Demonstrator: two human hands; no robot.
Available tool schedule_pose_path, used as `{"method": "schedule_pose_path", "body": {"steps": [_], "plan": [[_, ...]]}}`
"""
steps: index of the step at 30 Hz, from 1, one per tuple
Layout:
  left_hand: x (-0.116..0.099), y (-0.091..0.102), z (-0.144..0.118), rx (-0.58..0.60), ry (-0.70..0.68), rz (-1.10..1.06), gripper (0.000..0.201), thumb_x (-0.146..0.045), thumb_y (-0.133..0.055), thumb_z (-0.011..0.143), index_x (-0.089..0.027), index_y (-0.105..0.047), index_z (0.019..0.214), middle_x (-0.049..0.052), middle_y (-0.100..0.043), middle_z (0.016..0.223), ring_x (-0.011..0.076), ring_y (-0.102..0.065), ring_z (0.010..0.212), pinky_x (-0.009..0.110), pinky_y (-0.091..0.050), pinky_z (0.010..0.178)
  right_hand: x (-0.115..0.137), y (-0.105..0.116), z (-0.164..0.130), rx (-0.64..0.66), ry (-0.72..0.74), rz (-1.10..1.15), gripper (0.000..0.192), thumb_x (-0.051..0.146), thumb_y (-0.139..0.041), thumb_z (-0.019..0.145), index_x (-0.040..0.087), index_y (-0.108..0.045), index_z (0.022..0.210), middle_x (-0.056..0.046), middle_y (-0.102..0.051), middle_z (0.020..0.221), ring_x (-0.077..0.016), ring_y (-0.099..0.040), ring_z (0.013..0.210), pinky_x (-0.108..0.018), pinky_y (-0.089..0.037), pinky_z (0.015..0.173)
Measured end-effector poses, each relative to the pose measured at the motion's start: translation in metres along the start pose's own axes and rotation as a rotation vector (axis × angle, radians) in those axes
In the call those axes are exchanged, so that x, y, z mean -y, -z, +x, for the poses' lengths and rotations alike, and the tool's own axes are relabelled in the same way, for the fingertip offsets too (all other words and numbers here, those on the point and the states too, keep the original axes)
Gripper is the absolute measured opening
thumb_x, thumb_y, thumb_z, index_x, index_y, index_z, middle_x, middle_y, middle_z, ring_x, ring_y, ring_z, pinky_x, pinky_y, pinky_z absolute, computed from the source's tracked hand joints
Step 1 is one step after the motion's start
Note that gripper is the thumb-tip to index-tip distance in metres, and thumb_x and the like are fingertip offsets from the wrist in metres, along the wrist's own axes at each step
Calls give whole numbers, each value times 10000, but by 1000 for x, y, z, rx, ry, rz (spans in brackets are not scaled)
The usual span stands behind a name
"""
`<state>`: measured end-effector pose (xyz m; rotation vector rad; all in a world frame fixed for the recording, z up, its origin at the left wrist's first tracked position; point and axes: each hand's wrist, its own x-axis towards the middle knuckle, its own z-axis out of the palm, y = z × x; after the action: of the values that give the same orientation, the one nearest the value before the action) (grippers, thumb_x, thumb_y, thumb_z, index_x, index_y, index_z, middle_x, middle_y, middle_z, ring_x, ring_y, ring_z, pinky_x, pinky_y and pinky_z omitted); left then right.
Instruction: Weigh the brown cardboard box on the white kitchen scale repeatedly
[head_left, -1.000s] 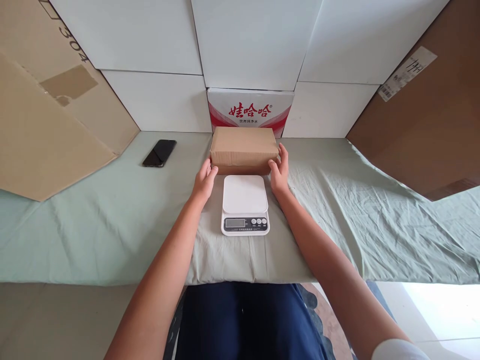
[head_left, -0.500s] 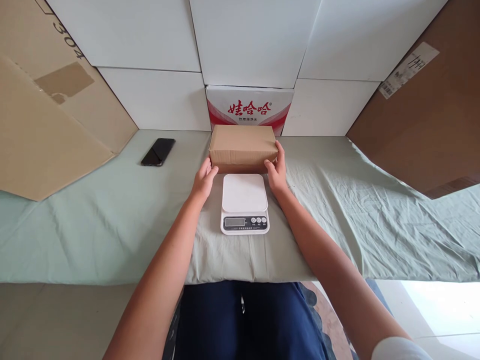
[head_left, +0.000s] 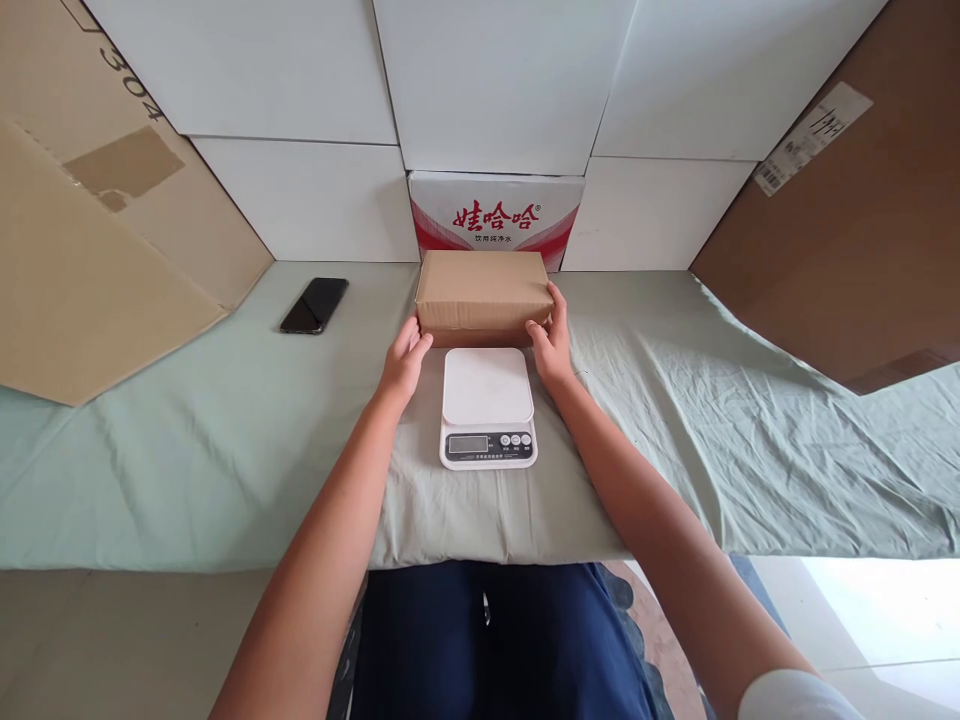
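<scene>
A table draped in a wrinkled pale green cloth [head_left: 225, 440] fills the room's middle. White panels [head_left: 487, 80] form the far wall. Large brown cardboard sheets lean at the left [head_left: 90, 250] and right [head_left: 847, 250]. Bright daylight falls on the pale floor [head_left: 877, 620], near right.

Far off to the left of my fingers a black phone [head_left: 315, 305] lies on the green sheet [head_left: 225, 450]. Just beyond my fingertips stands a red-and-white carton [head_left: 496, 215], against white panels [head_left: 300, 195]. Brown cardboard sheets [head_left: 847, 240] lean at either side.
</scene>
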<state>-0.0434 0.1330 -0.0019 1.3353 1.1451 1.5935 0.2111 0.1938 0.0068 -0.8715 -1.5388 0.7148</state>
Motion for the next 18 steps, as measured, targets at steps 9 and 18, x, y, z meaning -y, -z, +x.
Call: {"method": "schedule_pose_path", "body": {"steps": [9,18], "plan": [[-2,-2,0,8,-1,-34,654,-462,-699,894,-175,-561,1465,137,-484,1620,335,-385,1548,487,-281,1296,-4,0,0,-7,36,42,743,583,-578,892,293,-355,1538,-99,-408,1622,-310,-460,1453,-550,-407,1212],[-18,-5,-14,-12,-171,-48,733,-566,-666,908,-226,-496,1534,119,-415,1669,322,-347,1567,448,-292,1292,13,2,-7,-6,189,10,770,662,-482,939,400,-197,1604,-41,-343,1670,-294,-407,1528,-559,-462,1182]]}}
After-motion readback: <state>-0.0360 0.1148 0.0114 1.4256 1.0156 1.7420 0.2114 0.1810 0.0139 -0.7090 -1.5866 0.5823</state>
